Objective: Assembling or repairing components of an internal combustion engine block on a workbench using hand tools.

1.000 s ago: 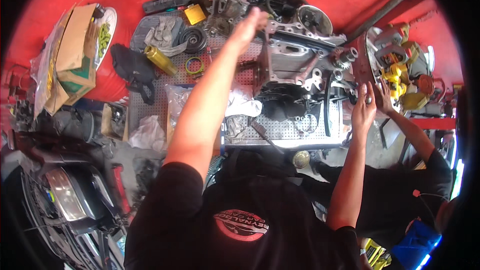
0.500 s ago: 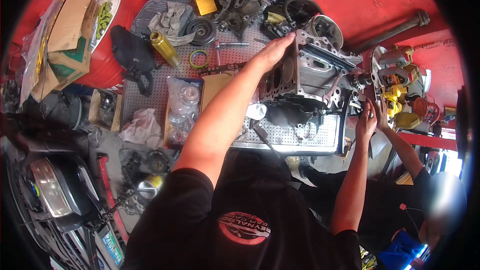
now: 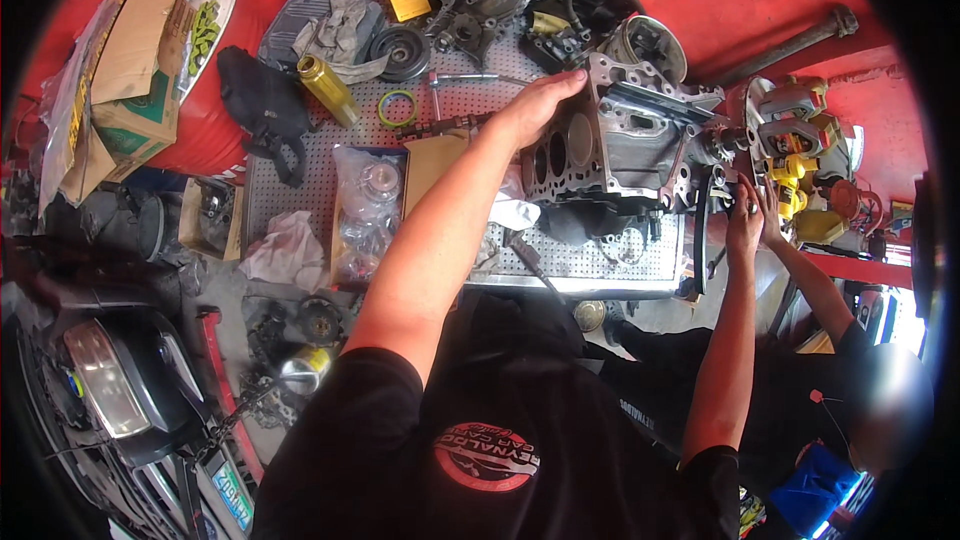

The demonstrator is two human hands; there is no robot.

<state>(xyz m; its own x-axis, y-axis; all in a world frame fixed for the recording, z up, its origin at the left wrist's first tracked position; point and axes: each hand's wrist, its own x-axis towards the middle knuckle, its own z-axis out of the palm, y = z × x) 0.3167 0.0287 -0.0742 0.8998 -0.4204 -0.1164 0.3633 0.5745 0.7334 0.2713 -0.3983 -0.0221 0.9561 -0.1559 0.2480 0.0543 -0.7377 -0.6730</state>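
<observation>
A grey metal engine block hangs over the near right of the bench, its cylinder bores turned to the left. My left hand is closed on the block's upper left edge. At the opposite end, my right hand is raised with bent fingers beside the block's right end; what it grips is hidden. A black strip-like part stands just left of that hand. Pressed close on its right is a co-worker's hand, near the yellow stand fittings.
A perforated metal bench bears a yellow bottle, a pulley, a T-handle wrench and bagged parts. Cardboard boxes stand at left, above a car front. A metal bar lies at back right.
The engine block has turned and shifted slightly, showing more of its bores. My right hand and the black strip have moved a little right. My left hand keeps its hold.
</observation>
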